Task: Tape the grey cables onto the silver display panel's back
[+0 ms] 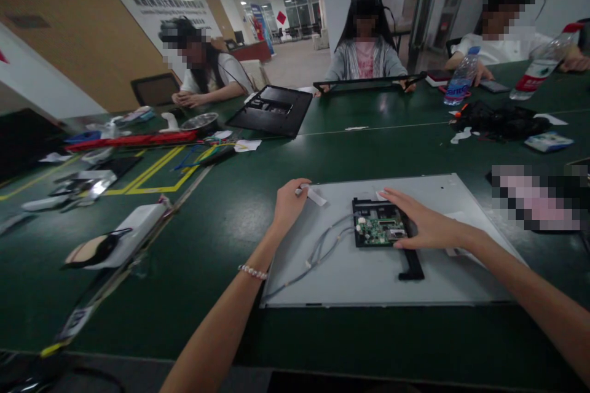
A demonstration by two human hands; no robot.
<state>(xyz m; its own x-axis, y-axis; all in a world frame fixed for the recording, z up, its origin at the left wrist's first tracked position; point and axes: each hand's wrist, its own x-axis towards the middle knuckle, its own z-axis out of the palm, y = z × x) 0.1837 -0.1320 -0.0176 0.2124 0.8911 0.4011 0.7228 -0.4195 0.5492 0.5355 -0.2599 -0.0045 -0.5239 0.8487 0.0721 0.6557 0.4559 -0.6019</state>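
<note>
The green table [221, 221] fills the view; on it, at 12 o'clock before the person, the grey panel [350, 282] lies flat; just above its middle sits the circuit board [375, 230] in a black bracket [410, 265], whose leg runs toward 5 o'clock; grey cables [318, 249] trail from the board toward 8 o'clock. The right hand [424, 224] lies flat, fingers spread, on the board's 3 o'clock edge, gripping nothing; the left hand [288, 202], at the panel's 10 o'clock corner, pinches a white tape strip [317, 196]. The work looks early: board and cables seem attached, the strip only partly lifted.
</note>
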